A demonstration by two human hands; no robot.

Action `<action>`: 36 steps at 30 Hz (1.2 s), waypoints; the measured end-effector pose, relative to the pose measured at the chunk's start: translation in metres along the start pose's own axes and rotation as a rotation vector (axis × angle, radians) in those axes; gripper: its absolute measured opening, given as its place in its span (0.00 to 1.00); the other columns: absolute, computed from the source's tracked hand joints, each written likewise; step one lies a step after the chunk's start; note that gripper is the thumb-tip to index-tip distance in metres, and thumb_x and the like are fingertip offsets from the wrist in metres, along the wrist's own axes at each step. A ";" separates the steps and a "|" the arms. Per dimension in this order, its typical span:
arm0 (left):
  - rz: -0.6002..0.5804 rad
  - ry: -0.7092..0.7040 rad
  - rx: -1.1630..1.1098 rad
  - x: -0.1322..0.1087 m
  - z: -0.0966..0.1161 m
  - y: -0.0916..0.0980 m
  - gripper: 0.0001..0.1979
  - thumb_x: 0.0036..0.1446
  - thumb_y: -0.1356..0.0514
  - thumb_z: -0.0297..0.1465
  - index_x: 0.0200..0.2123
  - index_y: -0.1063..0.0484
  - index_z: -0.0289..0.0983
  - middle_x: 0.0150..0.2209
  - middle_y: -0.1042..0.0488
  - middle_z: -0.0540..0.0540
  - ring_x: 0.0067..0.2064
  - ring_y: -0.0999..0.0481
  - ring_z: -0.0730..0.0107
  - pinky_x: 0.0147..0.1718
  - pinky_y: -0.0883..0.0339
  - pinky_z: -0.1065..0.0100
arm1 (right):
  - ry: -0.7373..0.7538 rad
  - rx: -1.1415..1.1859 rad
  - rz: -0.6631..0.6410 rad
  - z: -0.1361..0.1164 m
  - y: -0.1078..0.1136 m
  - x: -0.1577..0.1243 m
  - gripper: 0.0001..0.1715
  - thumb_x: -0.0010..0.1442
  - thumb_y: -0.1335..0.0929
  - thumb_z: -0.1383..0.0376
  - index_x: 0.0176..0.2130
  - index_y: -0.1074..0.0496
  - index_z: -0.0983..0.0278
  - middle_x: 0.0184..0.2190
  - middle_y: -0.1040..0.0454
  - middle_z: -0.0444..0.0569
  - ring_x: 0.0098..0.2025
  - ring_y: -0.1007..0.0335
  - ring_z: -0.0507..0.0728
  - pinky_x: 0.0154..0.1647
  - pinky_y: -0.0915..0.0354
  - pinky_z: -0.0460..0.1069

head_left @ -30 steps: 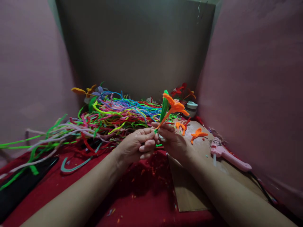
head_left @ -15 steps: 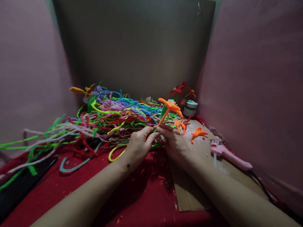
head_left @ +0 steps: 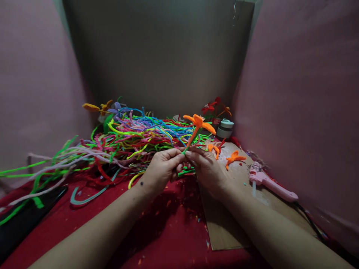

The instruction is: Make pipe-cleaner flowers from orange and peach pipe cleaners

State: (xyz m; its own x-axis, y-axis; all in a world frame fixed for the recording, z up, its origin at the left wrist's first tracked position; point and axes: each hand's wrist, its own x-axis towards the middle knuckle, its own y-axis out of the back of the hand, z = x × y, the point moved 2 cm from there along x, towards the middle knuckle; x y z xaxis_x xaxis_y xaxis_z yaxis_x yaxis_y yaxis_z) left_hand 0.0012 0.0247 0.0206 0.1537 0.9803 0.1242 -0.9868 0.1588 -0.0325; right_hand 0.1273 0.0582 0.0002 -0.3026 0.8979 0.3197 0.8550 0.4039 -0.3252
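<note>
An orange pipe-cleaner flower (head_left: 198,123) stands tilted to the right above my two hands, its green stem running down between my fingertips. My left hand (head_left: 165,166) pinches the stem from the left, thumb and fingers pressed together. On the other side my right hand (head_left: 209,168) grips the flower's base just under the orange petals. The fingertips of both hands almost meet, and the lower stem is largely hidden behind them. Two loose orange pipe-cleaner pieces, a looped one (head_left: 214,150) and a petalled one (head_left: 235,159), lie right of my right hand.
A heap of coloured pipe cleaners (head_left: 146,130) spreads behind and left of my hands. At right, a pink glue gun (head_left: 273,183) rests on a cardboard sheet (head_left: 224,228). A pale jar (head_left: 225,129) and red flowers (head_left: 210,107) stand behind. Red cloth (head_left: 168,239) covers the table.
The flower has turned between my fingers, so its petals face differently and more of the green stem shows. My left hand has rolled slightly, its fingers curling under the stem.
</note>
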 end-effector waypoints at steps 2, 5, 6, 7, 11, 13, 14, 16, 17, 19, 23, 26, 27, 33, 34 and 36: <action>-0.044 0.037 -0.094 0.000 0.000 0.001 0.10 0.54 0.41 0.33 0.25 0.33 0.33 0.16 0.40 0.56 0.15 0.45 0.85 0.13 0.52 0.79 | -0.014 0.039 -0.013 0.001 0.000 0.001 0.07 0.51 0.30 0.65 0.32 0.22 0.63 0.23 0.29 0.43 0.25 0.42 0.50 0.28 0.44 0.47; -0.151 0.116 -0.276 0.001 -0.002 0.001 0.10 0.55 0.40 0.33 0.25 0.33 0.33 0.16 0.41 0.56 0.14 0.49 0.86 0.12 0.53 0.81 | -0.060 0.125 -0.054 0.000 -0.003 0.001 0.08 0.49 0.29 0.65 0.33 0.22 0.64 0.22 0.30 0.43 0.25 0.41 0.49 0.28 0.44 0.46; -0.190 0.141 -0.334 0.001 -0.003 0.002 0.09 0.55 0.40 0.32 0.26 0.33 0.34 0.16 0.42 0.57 0.14 0.51 0.86 0.12 0.54 0.81 | -0.078 0.157 -0.066 -0.001 -0.004 0.000 0.09 0.48 0.29 0.65 0.33 0.22 0.64 0.22 0.30 0.43 0.25 0.40 0.49 0.28 0.44 0.46; -0.224 0.161 -0.382 0.001 -0.004 0.002 0.08 0.55 0.40 0.32 0.28 0.33 0.34 0.16 0.42 0.58 0.14 0.53 0.86 0.11 0.55 0.81 | -0.099 0.186 -0.076 -0.003 -0.006 -0.001 0.10 0.47 0.28 0.65 0.33 0.22 0.64 0.22 0.30 0.43 0.25 0.40 0.49 0.28 0.44 0.46; -0.309 0.189 -0.431 0.001 -0.006 0.004 0.06 0.55 0.41 0.33 0.31 0.32 0.35 0.16 0.46 0.59 0.14 0.58 0.85 0.10 0.57 0.81 | -0.142 0.238 -0.064 -0.007 -0.009 -0.003 0.11 0.44 0.27 0.65 0.32 0.21 0.64 0.21 0.29 0.42 0.24 0.40 0.48 0.28 0.43 0.46; -0.292 0.154 -0.334 0.002 -0.004 0.003 0.07 0.56 0.42 0.34 0.31 0.32 0.35 0.16 0.45 0.59 0.14 0.56 0.85 0.11 0.56 0.80 | -0.134 0.228 -0.053 -0.006 -0.009 -0.003 0.10 0.44 0.27 0.65 0.30 0.22 0.65 0.21 0.29 0.43 0.24 0.39 0.49 0.27 0.43 0.46; -0.257 0.114 -0.244 0.002 -0.003 0.002 0.08 0.57 0.43 0.34 0.31 0.32 0.35 0.16 0.43 0.58 0.14 0.53 0.84 0.12 0.53 0.79 | -0.131 0.214 -0.044 -0.005 -0.008 -0.002 0.09 0.44 0.27 0.64 0.30 0.22 0.65 0.20 0.29 0.43 0.23 0.39 0.49 0.27 0.43 0.47; -0.157 0.000 0.002 0.003 -0.002 0.002 0.09 0.58 0.45 0.34 0.30 0.32 0.35 0.18 0.39 0.55 0.16 0.45 0.82 0.16 0.47 0.77 | -0.127 0.185 -0.004 -0.001 -0.006 -0.001 0.07 0.45 0.27 0.65 0.29 0.22 0.64 0.19 0.30 0.42 0.23 0.39 0.50 0.26 0.43 0.47; -0.095 -0.069 0.147 0.003 -0.002 0.001 0.09 0.58 0.46 0.34 0.29 0.32 0.35 0.19 0.37 0.54 0.18 0.41 0.80 0.18 0.45 0.76 | -0.127 0.174 0.021 0.001 -0.005 -0.001 0.06 0.45 0.27 0.65 0.28 0.23 0.64 0.20 0.30 0.42 0.23 0.39 0.50 0.26 0.43 0.47; 0.038 -0.225 0.446 0.003 -0.003 0.002 0.07 0.58 0.46 0.31 0.29 0.32 0.35 0.22 0.33 0.52 0.23 0.36 0.76 0.24 0.41 0.73 | -0.123 0.158 0.078 0.005 -0.003 0.000 0.05 0.44 0.27 0.67 0.28 0.23 0.64 0.21 0.29 0.42 0.25 0.38 0.50 0.26 0.44 0.46; 0.182 -0.521 0.879 0.000 -0.010 0.003 0.07 0.59 0.47 0.29 0.35 0.30 0.36 0.29 0.28 0.48 0.30 0.31 0.72 0.32 0.41 0.70 | -0.113 0.128 0.117 0.008 -0.002 -0.001 0.07 0.46 0.28 0.66 0.31 0.22 0.63 0.24 0.27 0.43 0.27 0.36 0.51 0.26 0.42 0.46; 0.189 -0.580 0.967 0.000 -0.014 0.005 0.09 0.61 0.49 0.29 0.33 0.30 0.36 0.28 0.28 0.48 0.29 0.31 0.72 0.32 0.41 0.71 | -0.110 0.116 0.117 0.010 -0.002 -0.002 0.06 0.47 0.28 0.64 0.29 0.23 0.63 0.24 0.29 0.43 0.27 0.37 0.51 0.28 0.40 0.47; 0.188 -0.572 0.966 0.000 -0.014 0.006 0.10 0.61 0.49 0.29 0.32 0.30 0.36 0.27 0.29 0.49 0.28 0.32 0.73 0.31 0.42 0.71 | -0.108 0.107 0.124 0.011 -0.002 -0.002 0.05 0.47 0.28 0.64 0.28 0.23 0.63 0.23 0.29 0.43 0.26 0.37 0.51 0.29 0.40 0.47; 0.168 -0.376 0.691 0.001 -0.007 0.004 0.09 0.58 0.47 0.30 0.29 0.29 0.37 0.19 0.37 0.55 0.21 0.39 0.78 0.23 0.44 0.75 | -0.084 -0.058 0.105 0.008 0.000 -0.002 0.10 0.48 0.28 0.60 0.32 0.23 0.62 0.26 0.28 0.44 0.28 0.37 0.52 0.30 0.39 0.48; 0.162 -0.340 0.616 0.001 -0.005 0.004 0.08 0.57 0.46 0.31 0.28 0.30 0.37 0.18 0.38 0.55 0.20 0.40 0.78 0.21 0.45 0.75 | -0.070 -0.092 0.076 0.004 -0.001 -0.002 0.10 0.49 0.29 0.60 0.33 0.22 0.62 0.27 0.28 0.44 0.29 0.37 0.53 0.31 0.40 0.48; 0.141 -0.266 0.471 0.000 0.000 0.002 0.09 0.56 0.45 0.32 0.25 0.32 0.36 0.18 0.40 0.56 0.19 0.42 0.79 0.19 0.46 0.76 | -0.046 -0.134 0.018 -0.004 -0.004 -0.004 0.10 0.51 0.30 0.61 0.34 0.22 0.60 0.27 0.28 0.43 0.30 0.37 0.53 0.31 0.40 0.48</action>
State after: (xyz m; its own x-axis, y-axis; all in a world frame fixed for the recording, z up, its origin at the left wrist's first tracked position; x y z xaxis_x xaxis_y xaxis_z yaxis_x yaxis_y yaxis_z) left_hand -0.0009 0.0255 0.0204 0.0604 0.9153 0.3983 -0.9226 -0.1012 0.3724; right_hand 0.1265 0.0519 0.0037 -0.3033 0.9129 0.2733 0.9080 0.3639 -0.2076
